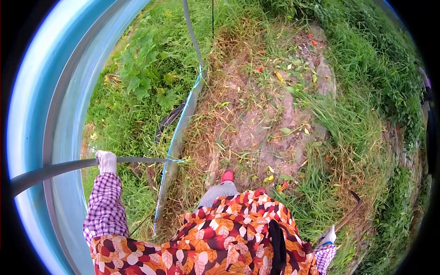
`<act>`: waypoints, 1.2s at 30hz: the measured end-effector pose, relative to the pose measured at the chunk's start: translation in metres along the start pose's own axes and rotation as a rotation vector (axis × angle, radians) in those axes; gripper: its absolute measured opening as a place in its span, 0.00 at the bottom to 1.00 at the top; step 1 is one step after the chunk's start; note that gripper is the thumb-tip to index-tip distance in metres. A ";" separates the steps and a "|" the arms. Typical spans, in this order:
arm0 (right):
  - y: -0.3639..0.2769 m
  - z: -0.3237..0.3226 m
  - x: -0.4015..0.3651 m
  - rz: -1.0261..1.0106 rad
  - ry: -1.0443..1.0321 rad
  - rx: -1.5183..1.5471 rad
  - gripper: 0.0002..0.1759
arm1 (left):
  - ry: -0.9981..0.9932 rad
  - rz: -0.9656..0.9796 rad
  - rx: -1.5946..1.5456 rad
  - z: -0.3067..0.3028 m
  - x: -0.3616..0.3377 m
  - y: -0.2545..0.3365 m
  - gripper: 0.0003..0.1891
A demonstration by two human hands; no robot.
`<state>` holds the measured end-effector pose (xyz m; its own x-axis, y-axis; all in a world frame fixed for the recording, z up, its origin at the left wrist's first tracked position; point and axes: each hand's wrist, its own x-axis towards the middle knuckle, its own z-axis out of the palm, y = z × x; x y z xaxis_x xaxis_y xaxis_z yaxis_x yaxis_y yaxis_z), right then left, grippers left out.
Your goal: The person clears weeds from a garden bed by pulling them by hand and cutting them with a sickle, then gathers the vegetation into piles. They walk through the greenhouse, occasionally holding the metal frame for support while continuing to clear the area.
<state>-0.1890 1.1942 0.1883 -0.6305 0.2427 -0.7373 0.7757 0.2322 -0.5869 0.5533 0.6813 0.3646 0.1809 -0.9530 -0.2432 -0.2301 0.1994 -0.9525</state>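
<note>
My left hand (107,162), in a white glove, is closed around a grey metal pole (142,160) that belongs to the frame of a plastic-covered greenhouse. At lower right, my right hand (327,236), gloved as well, grips a sickle (350,214) by its wooden handle. Its dark curved blade points away over the grass (321,188). Part of the right hand is cut off from sight by its sleeve.
Clear plastic sheeting (71,110) curves along the left. A low plastic edge (181,128) tied with blue string runs beside the dirt path (261,123), where cut grass and red and yellow peppers lie. Dense greenery (366,59) lines the right. My red shoe (228,176) stands on the path.
</note>
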 end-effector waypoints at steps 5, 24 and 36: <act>-0.006 0.040 -0.020 -0.218 0.023 -0.126 0.17 | -0.014 0.001 -0.067 -0.009 -0.007 -0.005 0.07; 0.014 0.202 -0.117 0.063 -0.747 -0.353 0.13 | -0.111 0.043 -0.054 -0.049 -0.024 -0.014 0.08; 0.044 0.264 -0.170 0.187 -0.881 -0.674 0.14 | -0.036 0.041 -0.028 -0.042 -0.029 -0.014 0.08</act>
<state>-0.0404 0.9146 0.1996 -0.0587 -0.3614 -0.9306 0.5134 0.7885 -0.3386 0.5111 0.6969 0.3925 0.2046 -0.9354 -0.2884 -0.2643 0.2309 -0.9364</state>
